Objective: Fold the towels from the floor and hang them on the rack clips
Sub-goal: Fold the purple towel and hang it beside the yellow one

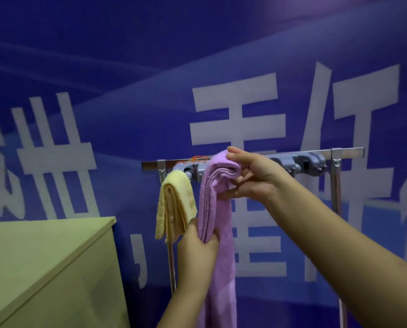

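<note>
The right hand (249,176) is pinching the folded top of the purple towel (218,209) up at the rack (344,153), just right of the yellow towel (174,204) hanging from a clip near the rack's left end, while the left hand (197,247) is gripping the purple layers lower down. If the thick fold is not going squarely into a clip (312,163), the layers are likely slipping apart, and the long hanging tail risks dragging the towel down or nudging its yellow neighbour.

Right hand (249,176) raised, left hand (197,247) lower, both gripping.
</note>
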